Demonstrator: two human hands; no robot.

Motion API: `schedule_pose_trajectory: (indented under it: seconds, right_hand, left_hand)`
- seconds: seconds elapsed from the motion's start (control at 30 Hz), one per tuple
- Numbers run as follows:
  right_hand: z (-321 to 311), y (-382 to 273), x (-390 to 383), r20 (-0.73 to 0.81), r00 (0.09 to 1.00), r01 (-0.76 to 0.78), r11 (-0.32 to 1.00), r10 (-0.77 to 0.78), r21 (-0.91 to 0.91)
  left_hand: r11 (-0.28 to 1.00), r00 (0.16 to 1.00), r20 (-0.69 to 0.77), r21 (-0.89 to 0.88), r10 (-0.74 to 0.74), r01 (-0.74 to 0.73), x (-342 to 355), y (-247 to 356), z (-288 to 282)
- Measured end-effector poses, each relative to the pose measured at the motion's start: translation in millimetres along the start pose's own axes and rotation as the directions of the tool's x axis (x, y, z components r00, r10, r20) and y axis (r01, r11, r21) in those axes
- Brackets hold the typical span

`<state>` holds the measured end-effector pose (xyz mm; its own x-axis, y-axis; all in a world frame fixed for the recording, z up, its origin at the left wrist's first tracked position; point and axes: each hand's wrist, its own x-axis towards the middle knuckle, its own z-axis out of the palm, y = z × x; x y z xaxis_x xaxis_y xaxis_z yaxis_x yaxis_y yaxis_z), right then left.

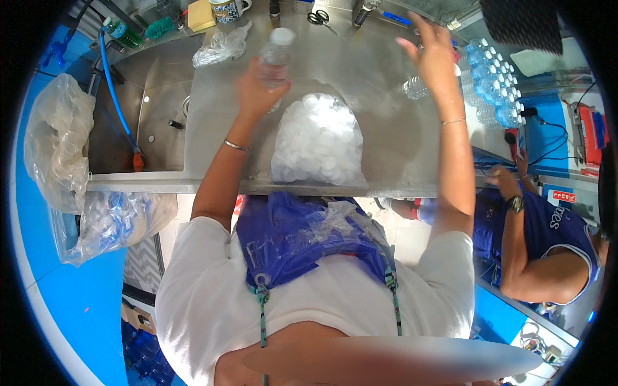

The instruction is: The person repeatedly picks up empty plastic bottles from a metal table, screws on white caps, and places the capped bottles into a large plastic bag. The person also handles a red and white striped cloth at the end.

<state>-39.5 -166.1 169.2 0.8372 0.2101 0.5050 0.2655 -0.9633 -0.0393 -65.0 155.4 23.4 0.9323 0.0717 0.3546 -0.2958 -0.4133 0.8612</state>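
Note:
My left hand [254,89] grips a clear plastic bottle [275,59] with a white cap, held upright above the steel counter [380,71]. My right hand [432,55] is raised with fingers spread and holds nothing; a bottle lying on its side [413,87] is just left of its wrist. Between my arms, at the counter's front edge, sits a clear bag full of white bottle caps [318,141]. A bracelet circles each wrist.
A steel sink [158,122] with a blue hose [116,96] lies left. Plastic bags [58,138] hang at the far left. A pack of water bottles [492,80] stands right. Scissors [318,18] and a crumpled bag [222,45] lie further back. Another person [547,244] works at right.

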Motion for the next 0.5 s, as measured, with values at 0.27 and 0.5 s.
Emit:
schedule_pose_trajectory:
  seconds: [0.27, 0.5]
  right_hand:
    - [16, -120, -15, -0.034, 0.997, 0.015, 0.252, 0.072, 0.968]
    - [21, -137, -34, 0.025, 0.999, -0.044, -0.729, -0.037, 0.683]
  left_hand:
    - [0.978, 0.893, 0.436, -0.109, -0.115, 0.179, -25, 118, -15]
    - [0.141, 0.406, 0.869, -0.456, 0.284, 0.878, -33, 131, -24]
